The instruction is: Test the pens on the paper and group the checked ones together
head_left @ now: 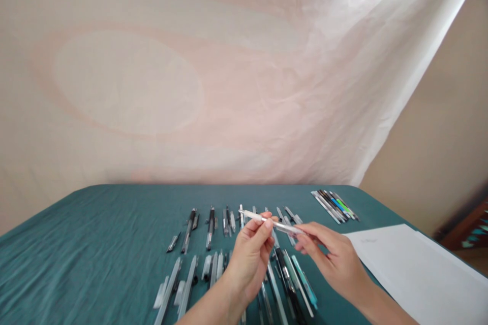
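Observation:
A slim white pen [254, 216] with a clear section is held up above the table between my two hands. My left hand [254, 254] pinches it near the middle with thumb and fingers. The pen's clear end sits in the fingers of my right hand [328, 251]. Below and around my hands lie several pens; a teal pen [305, 280] and a black pen [288, 284] are under and between them. Part of the front row is hidden behind my left hand and forearm.
Two rows of pens and caps, including a black pen [188, 231], lie on the green cloth [107, 254]. At the back right is a group of pens [335, 206]. White paper sheets [415, 269] lie at right. A pale cloth [229, 86] hangs behind the table.

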